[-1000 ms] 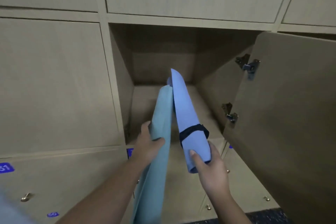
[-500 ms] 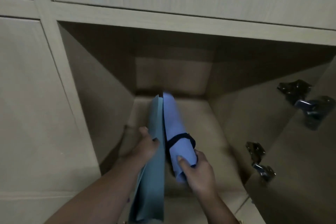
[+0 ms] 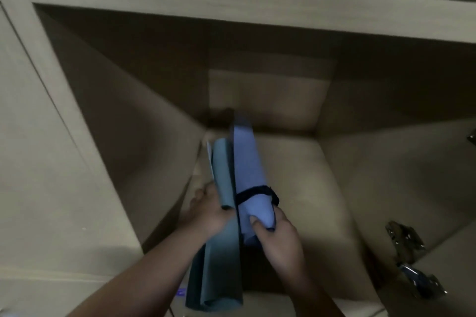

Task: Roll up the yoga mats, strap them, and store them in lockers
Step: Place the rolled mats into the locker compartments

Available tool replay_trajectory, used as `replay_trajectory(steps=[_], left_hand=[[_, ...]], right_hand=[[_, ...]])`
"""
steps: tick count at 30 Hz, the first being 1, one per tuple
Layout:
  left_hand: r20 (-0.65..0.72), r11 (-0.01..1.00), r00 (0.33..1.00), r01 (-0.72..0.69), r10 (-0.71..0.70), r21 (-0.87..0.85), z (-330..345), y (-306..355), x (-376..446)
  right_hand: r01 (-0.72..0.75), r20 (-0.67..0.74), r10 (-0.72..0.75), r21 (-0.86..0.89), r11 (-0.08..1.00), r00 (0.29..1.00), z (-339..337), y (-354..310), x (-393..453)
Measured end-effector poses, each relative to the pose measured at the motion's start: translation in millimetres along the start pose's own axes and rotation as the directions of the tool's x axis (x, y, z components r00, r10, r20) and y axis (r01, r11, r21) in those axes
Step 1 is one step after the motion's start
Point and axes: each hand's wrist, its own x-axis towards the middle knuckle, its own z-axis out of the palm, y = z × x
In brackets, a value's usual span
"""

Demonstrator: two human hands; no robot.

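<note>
— What surrounds us?
— Pale wood-grain cabinetry: a closed door (image 3: 38, 162) on the left and a horizontal rail (image 3: 231, 5) overhead.
— And the light?
— Dim and shadowy. Metal hinges (image 3: 409, 260) glint at lower right.

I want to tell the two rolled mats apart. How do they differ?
The blue mat is lighter, purplish, and has a dark strap around it; the teal mat shows no strap. The right hand grips the blue mat, the left hand the teal mat. Both point into the open locker.
</note>
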Motion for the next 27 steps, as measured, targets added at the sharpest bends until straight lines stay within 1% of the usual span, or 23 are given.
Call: replay_trajectory(steps=[3, 4, 7, 8, 10, 13, 17, 20, 22, 25, 27], left_hand=[[-0.112, 1.0, 0.994, -0.009, 0.009, -0.001, -2, 0, 2], [-0.142, 0.999, 0.989, -0.037, 0.037, 0.002, -5, 0, 1], [-0.201, 0.985, 0.965, -0.167, 0.171, 0.038, -11, 0, 0], [-0.213, 0.98, 0.957, -0.187, 0.199, 0.074, -11, 1, -1], [-0.221, 0.971, 0.952, -0.181, 0.212, 0.154, -11, 2, -4], [-0.169, 0.916, 0.966, -0.118, 0.196, 0.383, -12, 5, -12], [-0.059, 0.844, 0.988, -0.092, 0.145, 0.528, -12, 5, -31], [-0.072, 0.858, 0.989, -0.075, 0.129, 0.508, -13, -1, -43], [-0.079, 0.875, 0.984, -0.106, 0.162, 0.473, -20, -6, -51], [-0.015, 0.888, 0.983, -0.158, 0.182, 0.431, -27, -15, -61], [0.022, 0.866, 0.983, -0.174, 0.185, 0.47, -28, -18, -69]], right_hand=[[-0.105, -0.034, 0.102, -0.088, 0.991, 0.994, -2, -3, 5], [-0.113, -0.058, 0.108, -0.094, 0.989, 0.993, -3, -2, 5], [0.017, -0.051, -0.021, -0.078, 0.997, 0.998, -7, 1, -3], [0.059, -0.031, -0.062, -0.092, 0.994, 0.998, -8, 3, -6], [0.105, -0.004, -0.106, -0.119, 0.987, 0.994, -9, 7, -10], [0.115, 0.017, -0.114, -0.126, 0.985, 0.993, -7, 9, -10], [0.122, 0.039, -0.119, -0.095, 0.988, 0.992, 0, 9, -10], [0.106, 0.051, -0.101, -0.088, 0.991, 0.994, 12, 6, -13], [0.114, 0.055, -0.11, -0.078, 0.99, 0.992, 19, 6, -16], [0.12, 0.063, -0.116, -0.073, 0.99, 0.991, 24, 7, -20], [0.12, 0.063, -0.114, -0.089, 0.989, 0.991, 25, 9, -20]])
